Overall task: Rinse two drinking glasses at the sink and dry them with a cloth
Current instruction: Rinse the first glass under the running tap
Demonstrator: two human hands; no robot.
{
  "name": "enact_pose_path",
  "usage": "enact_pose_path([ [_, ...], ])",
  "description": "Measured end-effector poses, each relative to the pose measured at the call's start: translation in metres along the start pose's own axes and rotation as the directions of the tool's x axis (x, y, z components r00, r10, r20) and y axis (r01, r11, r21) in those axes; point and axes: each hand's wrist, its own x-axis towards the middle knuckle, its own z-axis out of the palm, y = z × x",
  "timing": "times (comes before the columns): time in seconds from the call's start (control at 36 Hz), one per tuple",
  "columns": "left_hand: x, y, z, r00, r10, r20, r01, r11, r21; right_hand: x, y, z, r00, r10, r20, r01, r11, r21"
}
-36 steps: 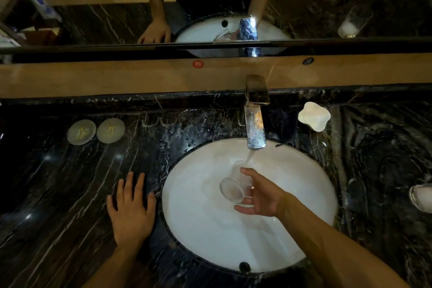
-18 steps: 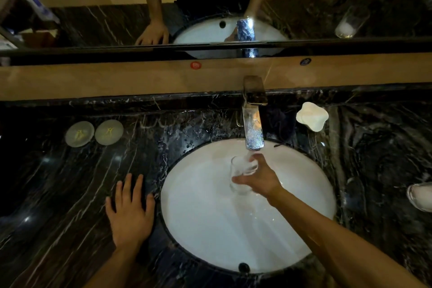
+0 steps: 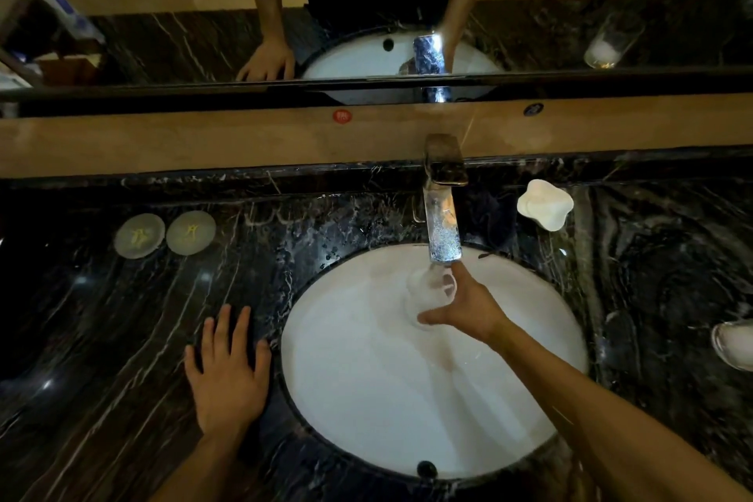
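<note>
My right hand (image 3: 468, 306) holds a clear drinking glass (image 3: 426, 293) upright under the chrome tap (image 3: 442, 232), over the white oval sink (image 3: 366, 399). Water runs from the spout into the glass. My left hand (image 3: 228, 371) lies flat, fingers spread, on the black marble counter (image 3: 102, 338) just left of the sink rim. A second glass (image 3: 733, 342) lies at the far right edge of the counter, partly cut off by the frame. No cloth is in sight.
Two round pale coasters (image 3: 163, 234) sit on the counter at the back left. A white soap dish (image 3: 544, 204) stands right of the tap. A wooden ledge (image 3: 203, 139) and a mirror run along the back.
My right hand has turned the glass from tilted sideways to upright and lifted it up under the spout. My left hand has stayed flat on the counter.
</note>
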Motion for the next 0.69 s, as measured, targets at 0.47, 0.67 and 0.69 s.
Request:
enact_pose_path([
  [0.47, 0.000, 0.000, 0.000, 1.000, -0.001, -0.004, 0.001, 1.000, -0.016, 0.001, 0.002, 0.007, 0.973, -0.005, -0.231, 0.014, 0.999, 0.039],
  [0.67, 0.000, 0.000, 0.001, 1.000, 0.002, -0.010, -0.002, 1.000, -0.006, 0.001, 0.002, 0.003, 0.982, 0.048, -0.180, -0.013, 0.982, 0.189],
  [0.69, 0.000, 0.001, 0.000, 1.000, 0.002, -0.011, -0.002, 1.000, -0.006, 0.001, 0.001, 0.005, 0.978, 0.046, -0.205, -0.008, 0.984, 0.179],
])
